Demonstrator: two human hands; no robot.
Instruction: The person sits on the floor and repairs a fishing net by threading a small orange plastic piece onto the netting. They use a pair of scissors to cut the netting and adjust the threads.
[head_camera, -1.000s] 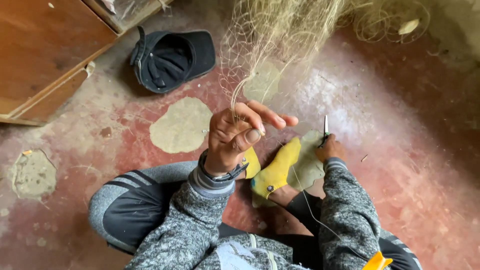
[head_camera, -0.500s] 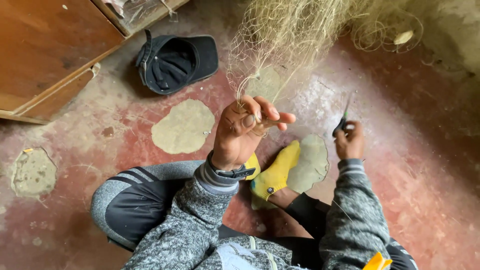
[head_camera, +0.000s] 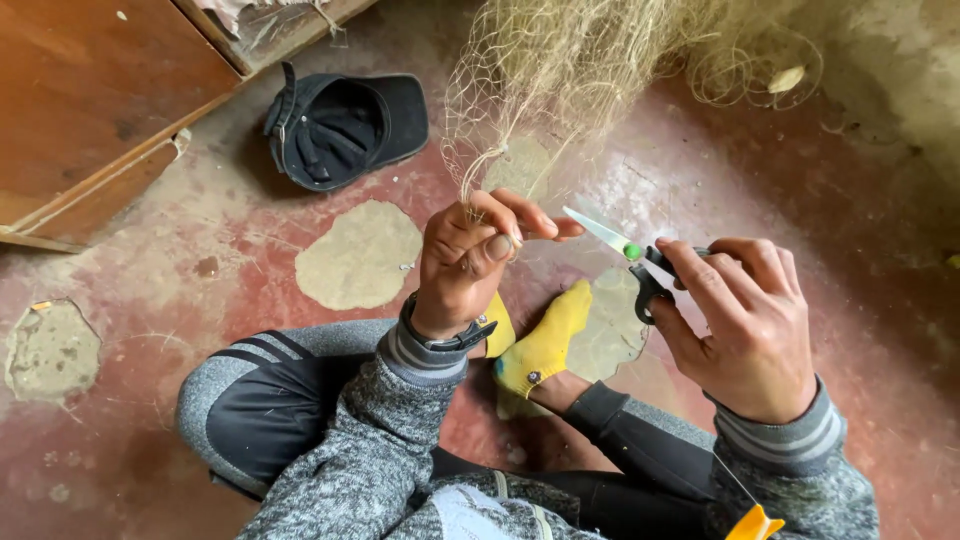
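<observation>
I see the fishing net (head_camera: 590, 70) hanging down from the top of the view, pale and tangled, its lower strands gathered into a knotted bunch at the centre. My left hand (head_camera: 470, 265) pinches that bunch from below, thumb pressed against the curled fingers, with the index finger stretched toward the right. Just beside it, my right hand (head_camera: 745, 325) is closed around the black handles of a small pair of scissors (head_camera: 630, 255); the blades stand slightly apart, and their tips point at the left fingertips without quite touching them or the net. A dark wristwatch (head_camera: 450, 335) sits on the left wrist, and both arms wear grey flecked sleeves. Below the hands, a foot in a yellow sock (head_camera: 545, 345) rests on the worn red floor (head_camera: 200, 240), which has bare patches of pale cement. A black cap (head_camera: 345, 125) lies upside down on the floor, well apart to the upper left, near a brown wooden cabinet (head_camera: 90, 100).
</observation>
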